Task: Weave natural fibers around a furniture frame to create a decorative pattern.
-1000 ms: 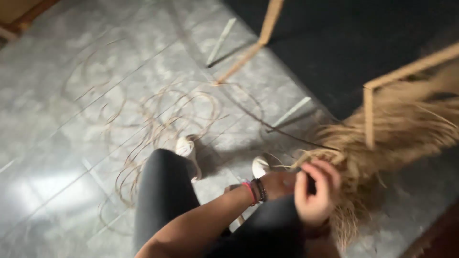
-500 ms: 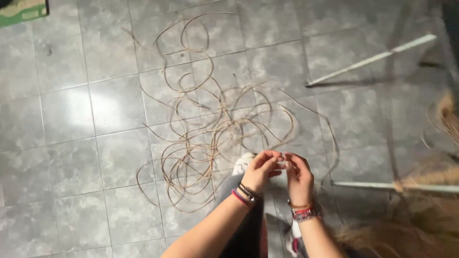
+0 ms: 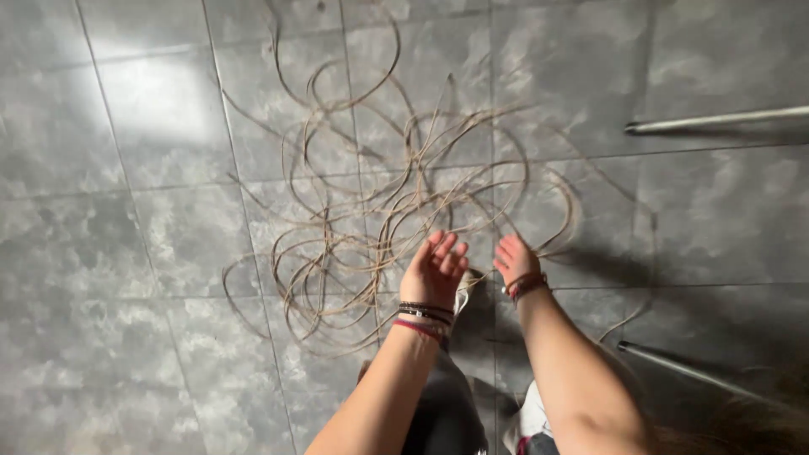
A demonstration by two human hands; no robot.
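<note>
Left hand (image 3: pixel 434 271): held out over the floor, fingers spread and extended; the grip is wide, nothing seen in it.
Right hand (image 3: pixel 514 258): beside the left, fingers stretched forward; the grip is wide, though a thin strand against the palm could not be ruled out, since the palm is turned away.
Fibre strands (image 3: pixel 379 211): a loose tangle of thin brown loops spread on the grey tiled floor (image 3: pixel 126 253), just ahead of both hands.
Wrists: banded with bracelets (image 3: pixel 425 316).
Rods: one pale rod (image 3: pixel 716 120) cut off at the right edge, another (image 3: pixel 683 366) partly lost in shadow.
Lower edge: legs and a white shoe (image 3: pixel 531 417) are only partly shown.
</note>
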